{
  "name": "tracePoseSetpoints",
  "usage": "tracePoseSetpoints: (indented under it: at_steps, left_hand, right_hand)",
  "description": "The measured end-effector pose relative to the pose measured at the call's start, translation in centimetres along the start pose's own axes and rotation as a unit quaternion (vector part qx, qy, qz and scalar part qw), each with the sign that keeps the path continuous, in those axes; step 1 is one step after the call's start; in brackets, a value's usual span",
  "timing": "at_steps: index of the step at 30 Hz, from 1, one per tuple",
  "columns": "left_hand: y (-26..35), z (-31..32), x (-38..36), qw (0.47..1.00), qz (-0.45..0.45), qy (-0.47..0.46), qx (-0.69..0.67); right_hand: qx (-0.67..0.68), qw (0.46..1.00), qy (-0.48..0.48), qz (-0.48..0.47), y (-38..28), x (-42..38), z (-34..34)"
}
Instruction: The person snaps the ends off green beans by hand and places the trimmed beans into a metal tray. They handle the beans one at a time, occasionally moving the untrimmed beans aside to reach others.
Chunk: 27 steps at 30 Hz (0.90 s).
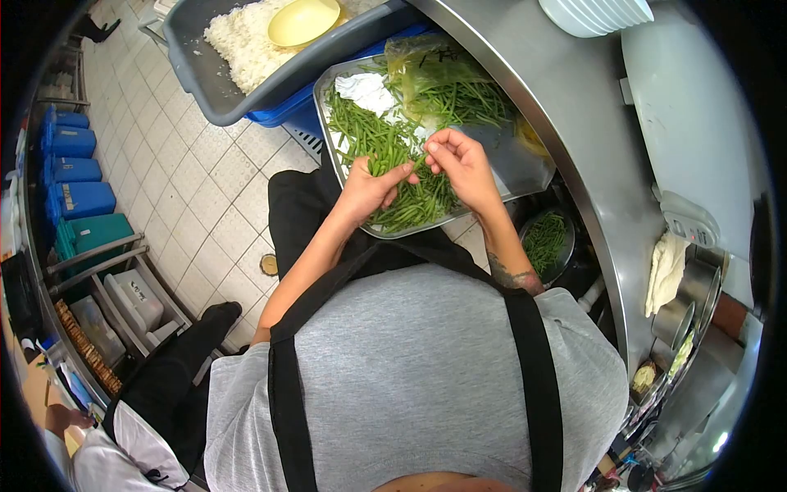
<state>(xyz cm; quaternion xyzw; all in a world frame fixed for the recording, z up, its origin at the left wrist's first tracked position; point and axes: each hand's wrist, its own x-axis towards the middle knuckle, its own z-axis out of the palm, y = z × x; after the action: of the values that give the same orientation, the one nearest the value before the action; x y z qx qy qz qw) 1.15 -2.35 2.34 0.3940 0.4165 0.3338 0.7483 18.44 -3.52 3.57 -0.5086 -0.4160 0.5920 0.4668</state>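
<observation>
A metal tray (537, 182) in front of me holds loose green beans (418, 205), crumpled foil (365, 92) and a clear yellowish plastic bag (426, 61). My left hand (373, 189) is closed around a few green beans over the near part of the tray, thumb towards the right. Close beside it, my right hand (463, 164) pinches with thumb and forefinger at the tip of a bean; the pinched piece is very small. Both hands are just above the pile.
A grey tub (184, 61) with white rice and a yellow bowl (303, 23) stands beyond the tray. A pot (566, 261) of green beans sits under the steel counter (566, 107) at right. At lower left is another person (156, 426); blue bins (82, 197) line the left wall.
</observation>
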Motion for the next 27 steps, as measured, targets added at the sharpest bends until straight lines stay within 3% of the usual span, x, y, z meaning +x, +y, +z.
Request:
tracePoseSetpoints:
  at_steps: [3,5,7,9,13,15,18,20,21,23,25,27]
  left_hand:
    - [-0.4,-0.9,0.2,0.998,-0.019,-0.031,0.055]
    - [-0.1,-1.0,0.1,0.999,-0.033,-0.027,0.034]
    - [0.1,-1.2,0.1,0.999,-0.046,-0.023,0.013]
    - [0.2,-1.4,0.1,0.988,-0.121,-0.004,-0.095]
    - [0.4,-1.7,0.1,0.979,-0.159,-0.011,-0.124]
    - [0.3,-2.0,0.1,0.962,-0.196,-0.065,-0.18]
    - [0.1,-1.9,-0.2,0.953,-0.194,-0.088,-0.217]
    - [0.5,-1.7,-0.2,0.949,-0.179,-0.104,-0.239]
    - [0.6,-1.6,-0.3,0.944,-0.163,-0.119,-0.261]
    - [0.2,-1.4,-0.1,0.943,-0.149,-0.112,-0.276]
    - [-0.3,-1.7,0.1,0.942,-0.134,-0.105,-0.289]
    - [-0.7,-2.2,0.4,0.908,-0.11,-0.075,-0.396]
  right_hand:
    - [-0.115,0.993,-0.006,-0.022,-0.8,-0.2,-0.1]
    - [-0.345,0.926,-0.034,-0.149,-1.7,-0.3,-0.3]
    - [-0.376,0.908,-0.057,-0.177,-2.0,-0.2,-0.8]
    - [-0.406,0.887,-0.08,-0.205,-2.2,0.0,-0.9]
    - [-0.435,0.872,-0.089,-0.208,-2.3,0.1,-0.9]
    - [-0.44,0.871,-0.087,-0.201,-2.1,0.2,-0.8]
    - [-0.379,0.906,-0.047,-0.186,-0.9,0.6,-0.3]
    - [-0.094,0.994,-0.053,-0.032,0.6,0.8,0.1]
    - [-0.094,0.994,-0.053,-0.032,1.2,0.7,0.5]
    - [0.213,0.973,-0.061,0.067,2.1,0.7,1.3]
    - [0.243,0.966,-0.051,0.074,1.8,0.5,1.8]
    - [0.307,0.945,-0.075,0.082,2.1,0.5,1.5]
